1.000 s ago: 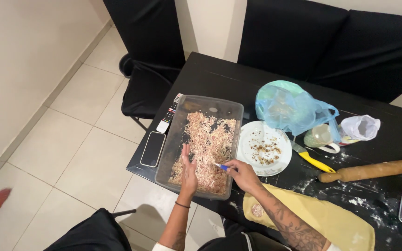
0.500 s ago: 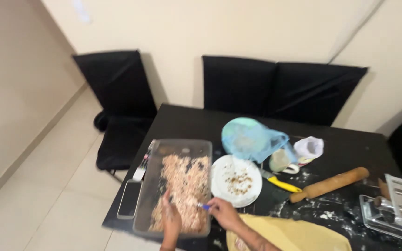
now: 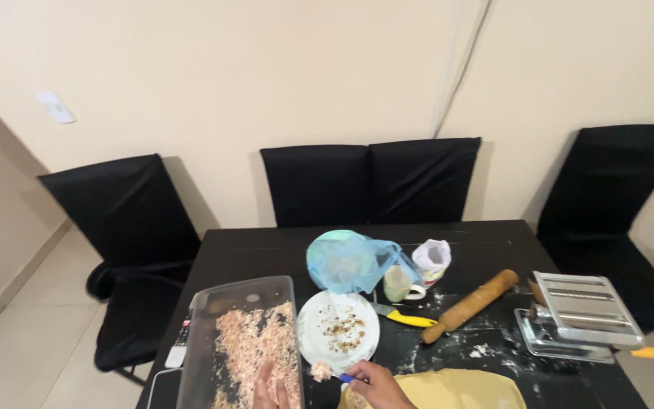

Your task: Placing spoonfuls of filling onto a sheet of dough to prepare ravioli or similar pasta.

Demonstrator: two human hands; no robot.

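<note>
A clear rectangular dish [image 3: 206, 333] holds shredded pinkish filling on the black table [image 3: 266, 254]. My left hand [image 3: 270, 392] rests on the filling at the dish's near right corner. My right hand [image 3: 376, 385] grips a blue-handled spoon [image 3: 327, 373] with a lump of filling on its tip, held just right of the dish and below a white plate [image 3: 338, 327] dotted with crumbs. A sheet of yellow dough [image 3: 459, 388] lies to the right of that hand. Both hands are cut off by the bottom edge.
A blue plastic bag [image 3: 350, 260], a mug [image 3: 397, 283], a small white bag [image 3: 432, 259], a yellow-handled knife [image 3: 403, 316], a wooden rolling pin [image 3: 469, 304] and a metal pasta machine [image 3: 580, 314] stand on the floury table. Black chairs [image 3: 369, 182] surround it. A phone and remote [image 3: 179, 344] lie left of the dish.
The view has tilted up, so the wall and chairs fill the frame and my hands sit at the bottom edge. The spoon has come out of the dish carrying filling.
</note>
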